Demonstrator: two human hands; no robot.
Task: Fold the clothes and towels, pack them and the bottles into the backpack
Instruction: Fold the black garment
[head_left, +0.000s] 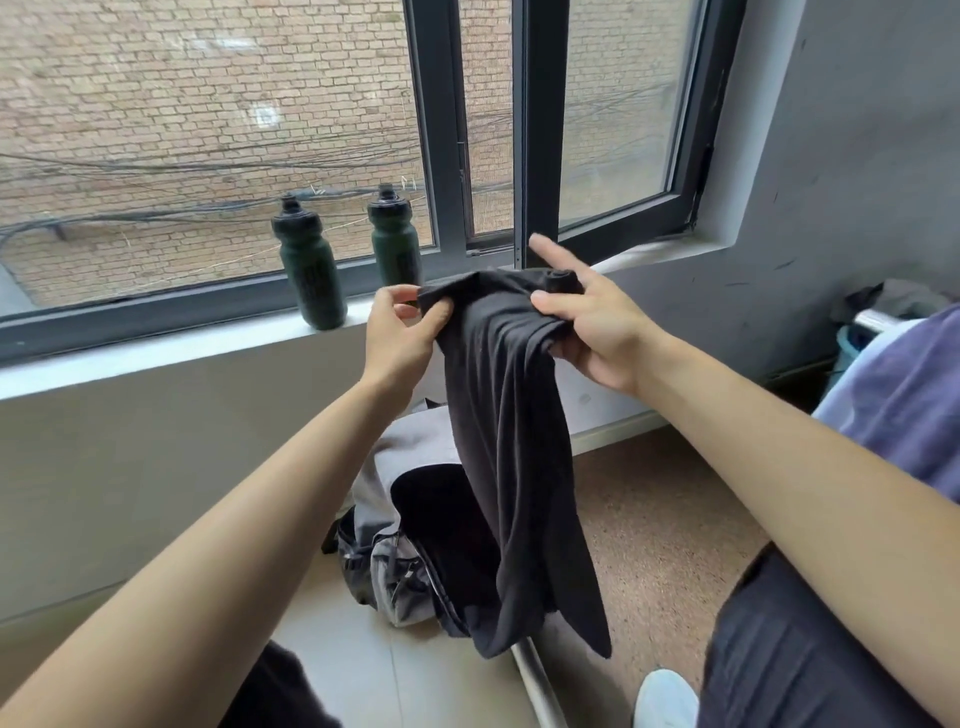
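Observation:
A black garment (511, 441) hangs in the air in front of me, bunched at its top edge. My left hand (400, 335) pinches its upper left corner. My right hand (587, 317) grips the upper right part with thumb and fingers, index finger sticking up. Below the cloth, a grey backpack (400, 525) stands open on the floor against the wall, its dark inside showing. Two dark green bottles with black caps stand on the windowsill: one (309, 265) at the left, the other (395, 239) just behind my left hand.
The white windowsill (171, 353) runs under a dark-framed window (537, 130). Purple and pale cloth (909, 395) lies at the right edge. A dark pile sits in the far right corner (893, 304). My legs and a white shoe (665, 699) are at the bottom.

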